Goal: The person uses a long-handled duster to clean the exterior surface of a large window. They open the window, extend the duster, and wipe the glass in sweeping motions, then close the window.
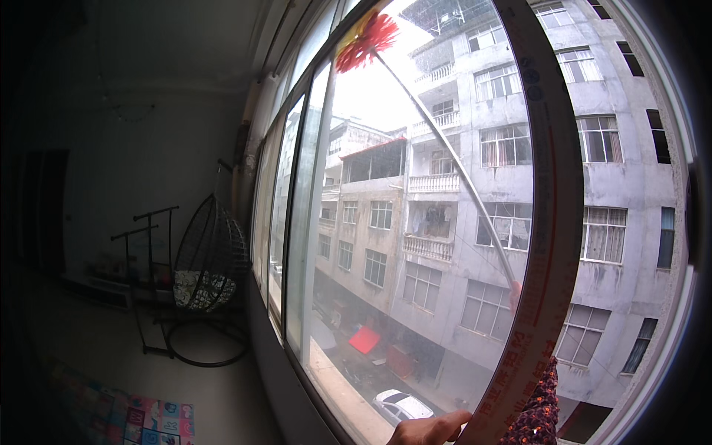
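Note:
At the bottom edge, my left hand (431, 429) holds the inner edge of a dark window sash frame (550, 222), which has red printing along it. A sleeve with a small floral pattern (537, 409) reaches outside past that frame. Through the glass, part of my right hand (515, 296) shows around the lower end of a long pale pole (459, 161). The pole slants up and left to a red and yellow mop head (370, 44), blurred, against the upper part of the pane. The sash frame hides the rest of my right hand.
More sliding window panes (286, 161) run to the left. Outside stand grey apartment buildings (434, 222), with a white car (403, 405) on the street below. Inside, a hanging wicker chair (210, 256), a dark metal rack (147, 267) and a colourful play mat (150, 417) are at left.

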Tool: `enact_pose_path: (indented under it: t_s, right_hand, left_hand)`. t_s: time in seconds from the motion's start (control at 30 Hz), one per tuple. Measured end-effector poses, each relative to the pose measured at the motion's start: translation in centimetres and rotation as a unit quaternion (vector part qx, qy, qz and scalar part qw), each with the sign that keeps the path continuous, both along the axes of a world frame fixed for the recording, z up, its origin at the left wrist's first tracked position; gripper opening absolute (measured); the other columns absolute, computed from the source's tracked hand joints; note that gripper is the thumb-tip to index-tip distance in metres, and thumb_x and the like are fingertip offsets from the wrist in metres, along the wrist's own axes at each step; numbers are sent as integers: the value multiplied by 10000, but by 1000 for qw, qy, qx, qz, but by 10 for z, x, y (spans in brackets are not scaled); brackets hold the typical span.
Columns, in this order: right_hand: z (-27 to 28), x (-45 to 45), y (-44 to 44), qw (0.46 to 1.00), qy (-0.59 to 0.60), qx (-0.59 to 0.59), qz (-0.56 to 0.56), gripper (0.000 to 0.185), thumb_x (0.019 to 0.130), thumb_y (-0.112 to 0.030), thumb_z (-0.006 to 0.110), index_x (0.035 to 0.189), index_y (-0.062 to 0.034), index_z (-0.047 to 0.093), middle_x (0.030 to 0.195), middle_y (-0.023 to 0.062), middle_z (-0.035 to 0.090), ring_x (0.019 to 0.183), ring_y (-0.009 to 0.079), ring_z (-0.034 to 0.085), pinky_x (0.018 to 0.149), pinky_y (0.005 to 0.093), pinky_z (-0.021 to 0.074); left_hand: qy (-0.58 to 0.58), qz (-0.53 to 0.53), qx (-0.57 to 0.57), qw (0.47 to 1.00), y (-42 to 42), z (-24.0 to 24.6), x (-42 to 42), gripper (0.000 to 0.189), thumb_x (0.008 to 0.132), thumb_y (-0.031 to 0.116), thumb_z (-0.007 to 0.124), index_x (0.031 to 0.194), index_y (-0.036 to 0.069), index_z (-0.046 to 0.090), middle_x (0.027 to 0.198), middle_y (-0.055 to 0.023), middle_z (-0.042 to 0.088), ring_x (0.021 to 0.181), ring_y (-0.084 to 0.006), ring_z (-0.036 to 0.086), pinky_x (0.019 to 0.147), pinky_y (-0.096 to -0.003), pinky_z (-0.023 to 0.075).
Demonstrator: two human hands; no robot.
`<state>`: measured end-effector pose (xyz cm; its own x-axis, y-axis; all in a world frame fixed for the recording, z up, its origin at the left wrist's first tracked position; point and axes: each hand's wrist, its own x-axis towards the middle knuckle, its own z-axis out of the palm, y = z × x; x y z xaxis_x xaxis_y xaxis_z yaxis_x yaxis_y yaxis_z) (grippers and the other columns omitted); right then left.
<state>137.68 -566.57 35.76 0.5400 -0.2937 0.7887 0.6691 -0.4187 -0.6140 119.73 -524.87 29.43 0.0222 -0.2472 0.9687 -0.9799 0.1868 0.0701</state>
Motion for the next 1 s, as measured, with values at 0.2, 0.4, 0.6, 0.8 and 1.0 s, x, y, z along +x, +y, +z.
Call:
enact_pose_path:
  t_s: [0.2, 0.4, 0.6, 0.8, 1.0]
  right_hand:
    - [24, 29, 45, 989, 7, -99, -112, 319, 1011, -286, 580, 807, -49, 641, 676, -67, 561, 605, 41, 521, 509, 233, 402]
    - [37, 1, 21, 986, -19, -75, -146, 354, 1022, -325, 557, 807, -52, 627, 660, -66, 547, 598, 55, 522, 516, 248, 408]
    - [37, -23, 4, 997, -15, -28, -71, 390, 1033, -363, 534, 808, -55, 613, 644, -65, 533, 591, 69, 523, 522, 263, 414]
    - [33, -5, 15, 999, 44, -20, -14, 426, 1044, -402, 511, 808, -58, 599, 628, -65, 519, 583, 83, 525, 528, 278, 420]
    - [45, 34, 37, 988, 75, -95, -96, 470, 1051, -445, 490, 792, -65, 586, 615, -65, 500, 580, 95, 519, 535, 295, 421]
  left_hand:
    - [-12, 10, 0, 1000, 2, 1, 1, 731, 731, 357, 894, 1273, 22, 535, 688, -61, 616, 537, -206, 613, 482, -321, 493]
    - [1, -6, 7, 1000, 1, -2, 3, 728, 720, 324, 898, 1279, 31, 535, 685, -62, 608, 533, -212, 606, 475, -329, 481]
    - [3, -13, -1, 1000, -1, -6, 8, 717, 715, 318, 898, 1266, 37, 536, 683, -67, 600, 523, -225, 596, 473, -340, 475]
    - [-21, -22, -6, 1000, -2, -4, 13, 712, 708, 336, 899, 1246, 39, 541, 696, -68, 603, 520, -231, 594, 470, -345, 473]
    - [-12, -25, 4, 1000, 1, -9, 16, 699, 711, 332, 900, 1238, 30, 555, 724, -76, 623, 540, -230, 605, 477, -344, 478]
